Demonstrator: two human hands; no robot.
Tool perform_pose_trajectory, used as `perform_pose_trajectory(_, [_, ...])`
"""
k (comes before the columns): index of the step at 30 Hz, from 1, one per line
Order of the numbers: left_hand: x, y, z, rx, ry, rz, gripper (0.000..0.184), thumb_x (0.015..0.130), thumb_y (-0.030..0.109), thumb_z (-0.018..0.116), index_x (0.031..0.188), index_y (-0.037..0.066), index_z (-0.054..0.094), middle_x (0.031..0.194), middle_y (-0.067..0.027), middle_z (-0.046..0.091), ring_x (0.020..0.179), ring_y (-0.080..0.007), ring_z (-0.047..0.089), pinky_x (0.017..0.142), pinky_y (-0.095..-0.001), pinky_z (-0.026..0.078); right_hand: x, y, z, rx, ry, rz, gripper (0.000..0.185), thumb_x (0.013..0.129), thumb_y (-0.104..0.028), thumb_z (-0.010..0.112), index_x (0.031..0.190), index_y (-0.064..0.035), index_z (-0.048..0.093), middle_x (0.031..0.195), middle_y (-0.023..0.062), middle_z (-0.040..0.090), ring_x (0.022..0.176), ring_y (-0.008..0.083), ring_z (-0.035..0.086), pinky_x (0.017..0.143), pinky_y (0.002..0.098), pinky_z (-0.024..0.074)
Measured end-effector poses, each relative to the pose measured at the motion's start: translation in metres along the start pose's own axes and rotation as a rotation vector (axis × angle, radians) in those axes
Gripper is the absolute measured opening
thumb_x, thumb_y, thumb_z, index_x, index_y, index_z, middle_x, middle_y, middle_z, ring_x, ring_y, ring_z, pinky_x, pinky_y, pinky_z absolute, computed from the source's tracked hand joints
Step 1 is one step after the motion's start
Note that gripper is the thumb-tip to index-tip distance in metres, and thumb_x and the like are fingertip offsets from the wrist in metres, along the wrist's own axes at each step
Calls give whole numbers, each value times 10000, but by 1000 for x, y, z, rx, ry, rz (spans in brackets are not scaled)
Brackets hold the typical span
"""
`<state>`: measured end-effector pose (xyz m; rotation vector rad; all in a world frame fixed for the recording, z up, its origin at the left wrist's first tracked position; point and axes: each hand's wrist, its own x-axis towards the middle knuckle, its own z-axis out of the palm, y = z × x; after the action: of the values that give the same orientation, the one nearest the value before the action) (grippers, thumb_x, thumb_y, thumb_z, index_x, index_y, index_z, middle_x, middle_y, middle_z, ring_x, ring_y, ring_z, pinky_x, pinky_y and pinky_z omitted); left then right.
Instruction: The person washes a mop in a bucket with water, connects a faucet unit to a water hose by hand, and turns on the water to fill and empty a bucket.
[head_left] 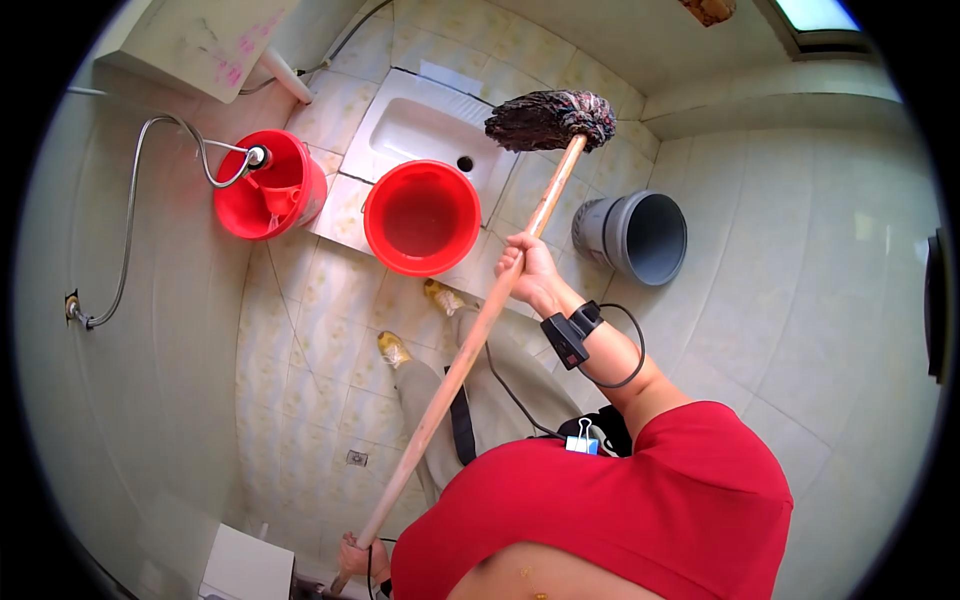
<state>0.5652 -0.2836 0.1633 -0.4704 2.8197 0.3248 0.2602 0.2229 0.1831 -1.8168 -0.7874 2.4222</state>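
My right hand (528,268) is closed around the upper part of a mop's wooden handle (450,385). Lower down, my left hand (366,558) grips the handle near its other end, partly hidden by my red shirt. The dark, stringy mop head (550,120) points away from me, past the right side of the squat toilet (385,122). Whether it touches anything beneath I cannot tell. A red bucket (422,218) holding murky liquid stands at the near edge of the toilet, left of my right hand. To the right of that hand is a grey bucket (640,238).
Another red bucket (228,200) with a red dipper (282,200) inside stands by the left wall. A metal hose (133,200) hangs over it from the wall. A white cabinet-like box (200,45) juts out at upper left. A drain (357,458) sits in the tiled floor.
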Motion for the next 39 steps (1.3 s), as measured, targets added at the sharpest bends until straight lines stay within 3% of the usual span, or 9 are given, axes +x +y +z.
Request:
perform_pose_trajectory(14, [45,32,-101,20,-126,89,238,603,138,620,803,10,594,651,-145,556,645,-338,528,621,-405,423,3,-13,17,-11,236,101,189,715,-97,540,627,-123,375,521,-14,378,465,129,383,489,267,382])
perform_pose_trajectory(17, [60,51,-133,93,-536,-110,262,621,159,627,831,5,597,680,-155,571,657,-339,537,620,-389,426,3,-16,18,-3,243,125,160,715,-96,528,650,-117,383,538,-9,377,479,132,382,507,274,391])
perform_pose_trajectory(21, [61,60,-141,222,-319,95,172,678,175,608,746,22,568,628,-127,521,600,-317,512,568,-386,409,9,-18,10,78,193,159,159,720,-96,516,649,-117,375,530,-10,367,478,131,375,511,271,384])
perform_pose_trajectory(27, [115,117,-183,355,-492,257,188,711,226,596,751,43,575,612,-120,508,580,-301,504,546,-403,402,45,-45,-7,278,72,211,176,726,-98,512,642,-116,359,518,-10,345,470,133,360,480,263,367])
perform_pose_trajectory(32, [173,181,-216,500,-687,475,208,739,268,587,755,61,581,600,-114,496,562,-288,497,527,-418,397,96,-63,-46,358,127,218,167,738,-105,518,662,-107,369,531,-6,355,474,136,371,475,266,378])
perform_pose_trajectory(34, [182,209,-211,527,-654,534,217,750,285,583,756,68,583,595,-112,492,556,-283,494,519,-424,395,122,-68,-69,369,174,217,154,742,-108,520,680,-101,379,542,1,373,480,141,384,480,270,390])
perform_pose_trajectory(36, [185,229,-186,464,-424,565,157,719,203,586,700,54,539,585,-107,464,552,-290,483,525,-403,389,144,-73,-87,220,299,144,109,755,-110,513,748,-78,408,587,38,436,499,165,432,512,286,434])
perform_pose_trajectory(37, [192,236,-176,380,-193,594,131,688,120,589,644,40,495,575,-102,436,549,-296,472,531,-382,383,151,-75,-92,220,310,149,109,755,-110,513,748,-78,408,587,38,436,499,165,432,512,286,434])
perform_pose_trajectory(39, [243,260,-174,370,-206,623,146,687,103,579,618,51,462,565,-95,401,538,-285,456,529,-380,374,154,-71,-83,146,572,190,163,783,-137,513,874,-37,422,691,91,497,595,220,506,608,339,482])
